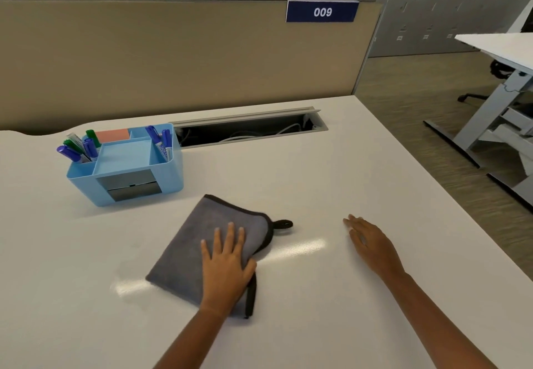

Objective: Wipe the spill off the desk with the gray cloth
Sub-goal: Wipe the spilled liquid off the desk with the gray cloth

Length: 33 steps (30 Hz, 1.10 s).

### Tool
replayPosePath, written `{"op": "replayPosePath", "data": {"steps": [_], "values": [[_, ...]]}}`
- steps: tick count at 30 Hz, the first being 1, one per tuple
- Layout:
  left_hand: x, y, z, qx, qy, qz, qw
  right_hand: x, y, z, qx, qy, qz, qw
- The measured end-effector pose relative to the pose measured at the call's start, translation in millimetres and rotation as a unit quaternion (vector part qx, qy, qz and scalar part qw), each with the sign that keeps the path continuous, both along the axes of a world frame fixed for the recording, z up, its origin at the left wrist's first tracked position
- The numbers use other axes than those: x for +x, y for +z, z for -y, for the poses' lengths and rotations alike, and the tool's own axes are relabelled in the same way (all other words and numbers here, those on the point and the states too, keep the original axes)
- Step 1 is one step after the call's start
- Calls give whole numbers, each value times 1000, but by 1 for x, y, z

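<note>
While the left hand (226,265) lies flat and spread on the gray cloth (207,241), palm down with the fingers splayed and nothing clenched, the right hand (372,246) rests released on the bare table (360,172) well to the right, gripping nothing. Pressed under the palm, the cloth sits folded near the middle of the table, just in front of the blue organiser (127,167); a dark hem runs round its edge and a small hanging loop (284,224) sticks out at the far right corner.

By its look the cloth is light, soft and limp, likely a plush microfibre. It should bunch or unfold if pinched at a corner, so flat pressure from the whole palm over its middle seems the surest hold for wiping. On this glossy top it will probably slide easily, so downward pressure matters more than grip. Pale streaks on the table either side of the cloth may be glare or wetness; I cannot tell which, and no clear spill shows.
</note>
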<state>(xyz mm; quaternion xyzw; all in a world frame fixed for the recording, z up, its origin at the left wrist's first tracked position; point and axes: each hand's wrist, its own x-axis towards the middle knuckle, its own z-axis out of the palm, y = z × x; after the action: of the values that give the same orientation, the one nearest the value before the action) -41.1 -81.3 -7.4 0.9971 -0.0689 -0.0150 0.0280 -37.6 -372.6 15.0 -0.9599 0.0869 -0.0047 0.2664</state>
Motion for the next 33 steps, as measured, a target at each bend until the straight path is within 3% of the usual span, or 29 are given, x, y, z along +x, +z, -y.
{"op": "replayPosePath", "data": {"steps": [4,6,9,16,19,23,26,29,33], "values": [[-43,-24,-17,-20,-51,101,993,-1,-1,-2,2,9,3,1000],[-62,-34,-6,-47,-111,109,987,-1,-3,-2,7,2,6,1000],[-72,-29,30,-31,-175,76,981,0,-5,-4,8,-7,12,1000],[-18,3,90,51,-184,-37,981,1,-11,-5,10,-8,23,1000],[23,4,86,58,-120,-17,991,2,-9,-4,18,-14,12,1000],[55,19,39,20,22,-63,998,3,-7,-5,16,-11,15,1000],[47,12,-7,-4,95,-29,995,2,-7,-5,18,-14,11,1000],[20,-2,-47,-83,170,-89,978,2,-9,-7,11,-17,14,1000],[1,-3,-75,-132,276,-58,950,2,-11,-7,3,-19,11,1000]]}}
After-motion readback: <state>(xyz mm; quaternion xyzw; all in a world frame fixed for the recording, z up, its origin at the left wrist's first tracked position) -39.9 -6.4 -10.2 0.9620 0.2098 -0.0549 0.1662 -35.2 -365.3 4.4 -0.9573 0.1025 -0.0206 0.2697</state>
